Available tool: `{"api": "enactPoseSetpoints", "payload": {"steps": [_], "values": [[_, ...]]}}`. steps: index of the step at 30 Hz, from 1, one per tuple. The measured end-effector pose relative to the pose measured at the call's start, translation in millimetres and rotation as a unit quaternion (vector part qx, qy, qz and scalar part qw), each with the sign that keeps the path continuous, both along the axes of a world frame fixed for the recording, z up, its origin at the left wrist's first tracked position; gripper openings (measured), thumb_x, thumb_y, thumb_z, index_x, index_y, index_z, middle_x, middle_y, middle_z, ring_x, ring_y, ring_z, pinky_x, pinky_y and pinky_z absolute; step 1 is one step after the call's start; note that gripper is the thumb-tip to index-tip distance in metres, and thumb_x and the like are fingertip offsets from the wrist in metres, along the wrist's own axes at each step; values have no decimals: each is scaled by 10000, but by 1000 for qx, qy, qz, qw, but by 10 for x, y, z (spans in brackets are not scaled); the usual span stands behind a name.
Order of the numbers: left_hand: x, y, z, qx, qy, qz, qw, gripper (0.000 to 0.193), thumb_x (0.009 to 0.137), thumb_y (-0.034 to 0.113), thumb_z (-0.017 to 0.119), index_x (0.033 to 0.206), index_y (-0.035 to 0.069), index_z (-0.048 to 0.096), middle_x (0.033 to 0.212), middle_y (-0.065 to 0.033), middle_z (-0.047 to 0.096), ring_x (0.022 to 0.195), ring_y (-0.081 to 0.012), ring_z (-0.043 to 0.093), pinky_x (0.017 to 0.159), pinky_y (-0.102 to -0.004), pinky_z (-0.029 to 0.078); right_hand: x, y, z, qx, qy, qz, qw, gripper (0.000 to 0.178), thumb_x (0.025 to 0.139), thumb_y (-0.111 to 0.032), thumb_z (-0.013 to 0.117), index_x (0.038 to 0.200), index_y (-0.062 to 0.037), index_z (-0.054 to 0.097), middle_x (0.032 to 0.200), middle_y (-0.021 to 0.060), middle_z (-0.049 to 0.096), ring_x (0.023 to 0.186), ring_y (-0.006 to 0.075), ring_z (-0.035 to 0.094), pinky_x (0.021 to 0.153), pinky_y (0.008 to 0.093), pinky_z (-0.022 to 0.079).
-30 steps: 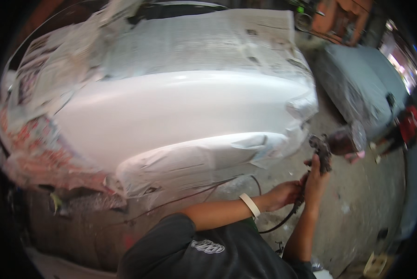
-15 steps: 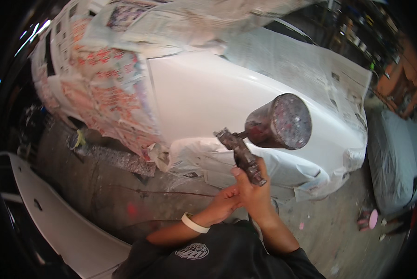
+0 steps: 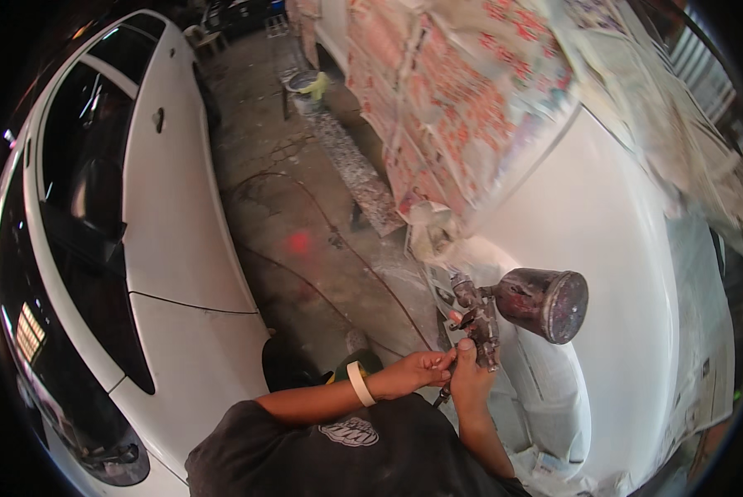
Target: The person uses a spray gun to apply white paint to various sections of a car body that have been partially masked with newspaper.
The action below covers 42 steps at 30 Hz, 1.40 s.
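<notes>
My right hand grips a paint-smeared spray gun, its thumb up along the back of the body. The gun's stained round paint cup juts out to the right. My left hand, with a cream band round its wrist, is closed against the gun's handle beside the right hand. What its fingertips pinch is hidden. A dark hose fitting shows below the hands. Just beyond the gun is a glossy white car panel, bordered by masking sheets.
A white car stands close on my left. Between the cars, a hose trails over the concrete floor. A paint-spattered plank lies along the masked car, with a bucket and yellow-green cloth at its far end.
My view has swung left, bringing the white car and the floor hose further into sight. The spray gun has turned more upright, still in my right hand; my left hand stays beside it.
</notes>
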<state>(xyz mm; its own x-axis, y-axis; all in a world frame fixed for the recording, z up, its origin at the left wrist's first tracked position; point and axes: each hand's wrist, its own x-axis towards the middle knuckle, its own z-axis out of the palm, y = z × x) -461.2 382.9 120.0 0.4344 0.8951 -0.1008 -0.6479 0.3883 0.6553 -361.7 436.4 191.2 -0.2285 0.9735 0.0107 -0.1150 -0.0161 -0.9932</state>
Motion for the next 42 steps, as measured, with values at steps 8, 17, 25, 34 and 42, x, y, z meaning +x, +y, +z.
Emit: {"api": "enactPoseSetpoints", "payload": {"steps": [8,17,25,34,42], "values": [[-1186,305,-226,-10,50,140,989,164,1001,119,556,867,113,460,927,40,576,895,-50,541,849,-253,465,-1198,548,-154,-9,16,148,989,369,947,-107,595,1278,31,509,1194,124,644,945,145,611,753,261,500],[-3729,1001,-162,-11,42,183,982,224,1015,154,520,1200,39,569,1212,-27,638,1146,-146,596,1054,-343,440,-3861,1421,62,-12,23,231,973,335,938,-96,623,1244,7,534,1110,89,681,624,65,562,551,222,465],[-5582,1320,-237,-88,35,255,962,192,996,155,532,1164,69,561,1178,-44,631,1105,-150,608,1017,-341,468,-5850,1908,-269,-37,-25,289,956,256,912,-65,663,1150,-4,592,1058,51,694,615,40,546,536,222,456],[-7812,1782,-157,-150,80,379,909,500,1003,233,549,1408,-30,420,1331,-144,582,1230,-220,565,1076,-363,430,-8125,3022,-496,-43,-59,360,930,273,943,-185,641,1142,-5,592,991,67,698,506,87,549,464,249,458],[-9627,2616,-70,-30,372,131,918,641,1039,471,386,1517,49,321,1567,-144,323,1465,-262,261,1191,-370,186,-10333,4562,-365,-51,-98,353,929,367,915,-276,688,1175,-44,574,864,24,648,480,96,533,445,259,443]]}}
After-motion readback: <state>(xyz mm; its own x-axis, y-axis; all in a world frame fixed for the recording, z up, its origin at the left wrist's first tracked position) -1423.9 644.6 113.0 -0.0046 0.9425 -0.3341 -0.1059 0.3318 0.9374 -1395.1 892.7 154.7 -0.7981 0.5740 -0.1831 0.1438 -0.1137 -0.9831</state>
